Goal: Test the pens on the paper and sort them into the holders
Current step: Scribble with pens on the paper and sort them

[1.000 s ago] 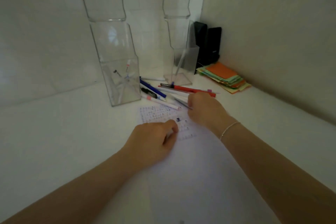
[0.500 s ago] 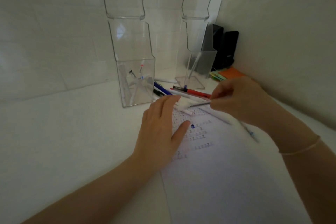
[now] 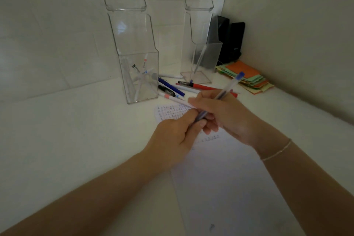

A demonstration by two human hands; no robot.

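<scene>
Both hands grip clear-barrelled blue-capped ballpoint pen [image 3: 228,87] above white scribbled paper sheet [image 3: 226,188]: right hand [image 3: 220,115] round barrel, left hand [image 3: 172,138] pinching lower end. Loose pens [image 3: 172,87] lie on white table [image 3: 76,130] between two clear acrylic holders [image 3: 138,74].

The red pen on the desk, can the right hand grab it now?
Probably not yet. The right hand grips a clear pen with a blue cap, and the left hand pinches its lower end. The red pen lies uncovered just beyond them, so a freed hand likely could.
</scene>
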